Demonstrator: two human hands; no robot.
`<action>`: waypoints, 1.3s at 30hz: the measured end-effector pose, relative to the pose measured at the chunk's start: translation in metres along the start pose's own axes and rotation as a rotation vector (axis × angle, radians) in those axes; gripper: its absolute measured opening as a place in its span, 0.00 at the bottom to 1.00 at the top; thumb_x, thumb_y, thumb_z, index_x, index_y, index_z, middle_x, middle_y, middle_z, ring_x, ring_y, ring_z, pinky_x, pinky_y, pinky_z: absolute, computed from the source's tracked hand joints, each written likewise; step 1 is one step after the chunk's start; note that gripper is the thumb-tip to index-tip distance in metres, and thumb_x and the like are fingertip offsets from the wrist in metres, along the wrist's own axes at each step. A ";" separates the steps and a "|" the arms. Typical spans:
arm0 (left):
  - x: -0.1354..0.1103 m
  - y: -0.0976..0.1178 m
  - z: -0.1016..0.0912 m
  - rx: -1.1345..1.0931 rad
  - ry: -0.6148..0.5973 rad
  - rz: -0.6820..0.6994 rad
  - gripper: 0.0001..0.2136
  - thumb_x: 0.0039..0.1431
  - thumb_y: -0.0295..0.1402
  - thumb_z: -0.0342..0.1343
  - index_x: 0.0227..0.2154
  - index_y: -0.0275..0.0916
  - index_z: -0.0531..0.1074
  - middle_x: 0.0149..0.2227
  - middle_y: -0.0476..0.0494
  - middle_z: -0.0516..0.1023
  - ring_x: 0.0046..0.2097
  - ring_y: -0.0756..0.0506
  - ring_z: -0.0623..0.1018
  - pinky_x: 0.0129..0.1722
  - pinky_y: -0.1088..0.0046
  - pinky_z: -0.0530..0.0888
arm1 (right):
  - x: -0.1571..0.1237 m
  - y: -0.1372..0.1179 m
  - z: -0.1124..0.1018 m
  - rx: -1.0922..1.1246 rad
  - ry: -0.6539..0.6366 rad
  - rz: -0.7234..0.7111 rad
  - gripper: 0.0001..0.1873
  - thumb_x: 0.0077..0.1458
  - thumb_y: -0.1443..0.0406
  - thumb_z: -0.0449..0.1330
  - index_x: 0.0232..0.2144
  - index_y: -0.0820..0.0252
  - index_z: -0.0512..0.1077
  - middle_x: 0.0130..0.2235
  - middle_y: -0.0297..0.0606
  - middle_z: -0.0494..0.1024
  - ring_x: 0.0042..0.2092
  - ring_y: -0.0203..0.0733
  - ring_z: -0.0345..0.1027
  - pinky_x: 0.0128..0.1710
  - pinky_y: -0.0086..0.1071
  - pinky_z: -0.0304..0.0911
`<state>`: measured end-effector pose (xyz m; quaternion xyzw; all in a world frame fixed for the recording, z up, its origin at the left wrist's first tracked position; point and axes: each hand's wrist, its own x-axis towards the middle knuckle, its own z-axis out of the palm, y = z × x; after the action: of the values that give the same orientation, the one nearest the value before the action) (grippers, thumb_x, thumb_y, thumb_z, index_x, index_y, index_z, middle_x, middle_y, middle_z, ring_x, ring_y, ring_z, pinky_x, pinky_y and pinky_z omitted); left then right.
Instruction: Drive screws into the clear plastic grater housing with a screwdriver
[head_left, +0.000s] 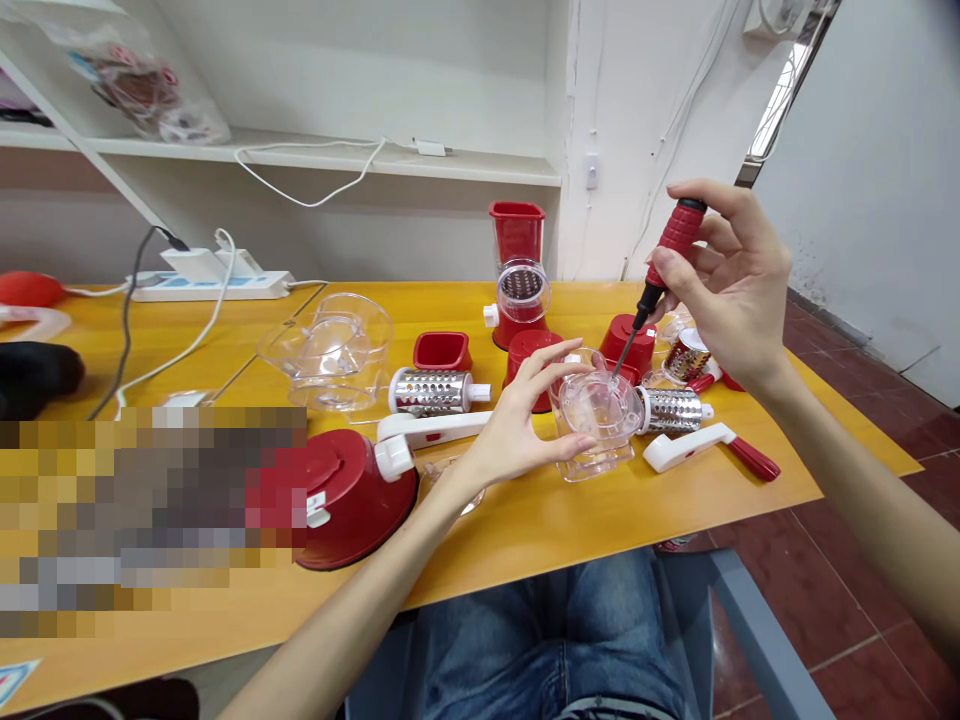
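My right hand (731,280) grips a red and black screwdriver (675,240) by its handle, fingers round the upper part. Its metal tip points down and meets the rim area of a clear plastic grater housing (600,420). Around the left side of that housing curls my left hand (529,420), thumb in front and fingers behind, steadying it on the table. Just right of the housing lies a metal grater drum (673,411), with a white crank handle with a red grip (709,450) in front of it. Whether the tip sits in a screw is too small to tell.
A red suction base (345,490) stands left of my left forearm. Behind are another grater drum (431,391), a red square cup (442,351), an assembled rotary grater (519,270) and another clear housing (337,350). A power strip (214,286) with cables lies at the back left.
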<state>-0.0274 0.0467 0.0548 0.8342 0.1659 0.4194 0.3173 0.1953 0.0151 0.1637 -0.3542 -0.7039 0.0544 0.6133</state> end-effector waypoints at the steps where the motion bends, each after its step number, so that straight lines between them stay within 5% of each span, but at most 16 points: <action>1: 0.000 0.000 0.000 -0.002 0.001 0.001 0.32 0.51 0.54 0.67 0.57 0.47 0.71 0.68 0.35 0.64 0.69 0.29 0.65 0.68 0.39 0.61 | 0.000 -0.001 -0.001 -0.004 0.015 0.002 0.19 0.58 0.57 0.66 0.52 0.43 0.70 0.38 0.34 0.71 0.35 0.36 0.71 0.24 0.28 0.75; 7: 0.000 -0.003 0.001 -0.010 0.001 0.005 0.32 0.51 0.54 0.68 0.57 0.46 0.71 0.68 0.35 0.63 0.70 0.30 0.64 0.69 0.40 0.60 | -0.001 -0.003 -0.004 -0.016 0.044 0.024 0.19 0.58 0.56 0.66 0.51 0.42 0.70 0.38 0.34 0.72 0.35 0.38 0.71 0.25 0.31 0.72; 10: 0.000 0.001 -0.002 0.010 -0.021 0.010 0.33 0.53 0.51 0.67 0.60 0.46 0.69 0.70 0.34 0.62 0.70 0.30 0.63 0.69 0.41 0.60 | -0.002 0.003 -0.010 0.056 0.180 0.049 0.18 0.58 0.58 0.67 0.50 0.42 0.71 0.37 0.34 0.74 0.33 0.39 0.70 0.28 0.35 0.69; 13: 0.001 0.015 -0.007 0.089 -0.039 0.056 0.32 0.56 0.46 0.67 0.62 0.46 0.66 0.70 0.35 0.61 0.71 0.31 0.62 0.69 0.42 0.61 | -0.008 0.009 -0.020 0.125 0.295 0.125 0.08 0.60 0.57 0.64 0.43 0.45 0.76 0.33 0.36 0.74 0.31 0.41 0.66 0.31 0.38 0.68; 17: 0.008 0.040 -0.015 0.201 -0.122 0.115 0.27 0.58 0.44 0.66 0.58 0.44 0.68 0.62 0.37 0.73 0.64 0.35 0.71 0.64 0.49 0.69 | -0.019 0.008 -0.025 0.134 0.262 0.200 0.07 0.64 0.54 0.58 0.42 0.42 0.75 0.30 0.35 0.71 0.30 0.41 0.65 0.33 0.40 0.69; 21: 0.019 0.054 -0.022 0.413 -0.271 0.083 0.23 0.61 0.49 0.62 0.53 0.41 0.72 0.58 0.36 0.75 0.59 0.35 0.75 0.58 0.52 0.74 | -0.029 0.000 -0.019 0.115 0.261 0.165 0.09 0.60 0.55 0.64 0.42 0.48 0.75 0.30 0.33 0.73 0.29 0.37 0.66 0.27 0.33 0.70; 26: 0.027 0.054 -0.032 0.439 -0.412 0.000 0.22 0.61 0.43 0.61 0.56 0.42 0.73 0.62 0.38 0.74 0.63 0.35 0.73 0.61 0.53 0.73 | -0.035 -0.009 -0.015 0.119 0.330 0.159 0.13 0.60 0.52 0.64 0.40 0.53 0.71 0.30 0.31 0.73 0.26 0.33 0.69 0.18 0.26 0.67; 32: 0.030 0.054 -0.042 0.412 -0.457 -0.033 0.23 0.59 0.37 0.62 0.57 0.42 0.73 0.62 0.40 0.75 0.62 0.37 0.76 0.63 0.56 0.72 | -0.037 -0.015 -0.008 0.164 0.408 0.149 0.15 0.58 0.53 0.67 0.40 0.54 0.70 0.32 0.31 0.77 0.25 0.32 0.72 0.17 0.26 0.70; 39: 0.032 0.058 -0.035 0.501 -0.488 -0.023 0.26 0.59 0.40 0.65 0.59 0.44 0.68 0.63 0.40 0.70 0.64 0.37 0.72 0.60 0.57 0.73 | -0.036 -0.024 -0.002 0.143 0.350 0.071 0.17 0.55 0.54 0.69 0.39 0.53 0.70 0.33 0.31 0.79 0.27 0.32 0.73 0.18 0.24 0.67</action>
<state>-0.0361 0.0350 0.1282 0.9600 0.1924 0.1500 0.1378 0.1864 -0.0237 0.1465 -0.3382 -0.5678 0.0634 0.7478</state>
